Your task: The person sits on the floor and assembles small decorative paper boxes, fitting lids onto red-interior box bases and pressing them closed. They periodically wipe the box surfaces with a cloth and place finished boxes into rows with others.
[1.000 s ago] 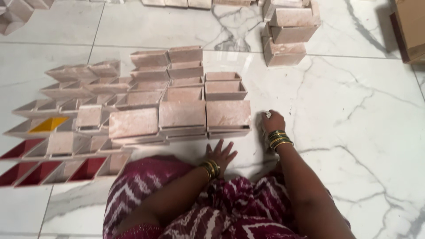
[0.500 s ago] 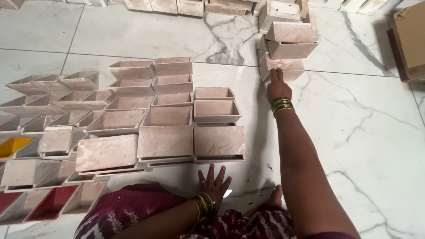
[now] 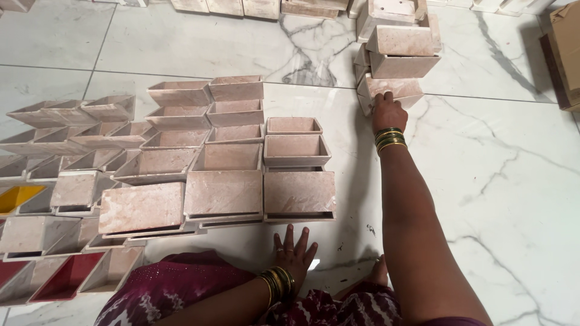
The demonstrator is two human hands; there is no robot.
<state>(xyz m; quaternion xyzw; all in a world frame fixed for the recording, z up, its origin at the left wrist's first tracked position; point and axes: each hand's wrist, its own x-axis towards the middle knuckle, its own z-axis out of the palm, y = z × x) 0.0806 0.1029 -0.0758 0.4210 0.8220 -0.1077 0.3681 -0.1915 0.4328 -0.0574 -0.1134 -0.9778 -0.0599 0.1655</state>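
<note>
Where right hand (image 3: 388, 112) touches, box (image 3: 393, 90) lies crosswise.

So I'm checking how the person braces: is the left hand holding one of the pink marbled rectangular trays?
No, the left hand lies flat with fingers spread on the white marble floor, just short of the nearest pink marbled tray.

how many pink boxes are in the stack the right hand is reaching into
4 boxes show: the bottom one under the right hand, one above it, the top one, one behind-left. More may be hidden.
</note>
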